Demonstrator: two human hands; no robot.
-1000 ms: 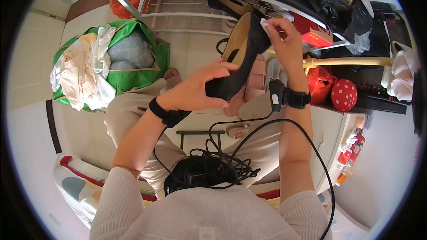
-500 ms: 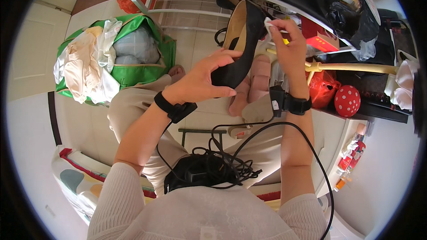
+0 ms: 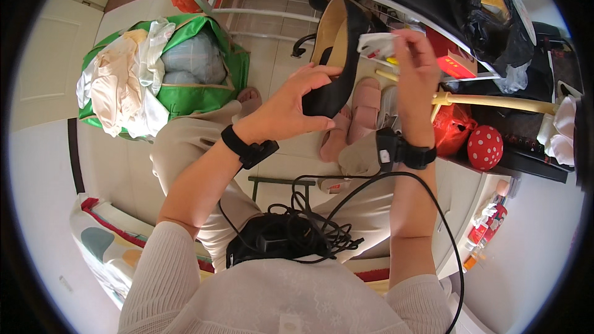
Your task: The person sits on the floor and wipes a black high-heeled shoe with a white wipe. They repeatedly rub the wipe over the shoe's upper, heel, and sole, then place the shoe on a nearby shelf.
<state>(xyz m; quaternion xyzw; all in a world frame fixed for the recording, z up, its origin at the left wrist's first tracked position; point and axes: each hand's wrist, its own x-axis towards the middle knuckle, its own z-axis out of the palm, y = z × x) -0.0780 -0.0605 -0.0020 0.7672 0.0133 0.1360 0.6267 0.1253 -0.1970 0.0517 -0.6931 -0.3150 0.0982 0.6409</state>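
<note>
In the head view, the half-closed left hand (image 3: 278, 104) grips a black shoe (image 3: 350, 55) by its toe above the floor (image 3: 270, 67), and the blurry right hand (image 3: 418, 62) pinches what looks like a white wipe (image 3: 377, 43) beside it.

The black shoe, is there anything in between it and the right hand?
Yes: a white tissue or cloth, held by the right hand, sticks out toward the black shoe. Nothing else visible stands between them. I can't tell if it touches the shoe.
</note>
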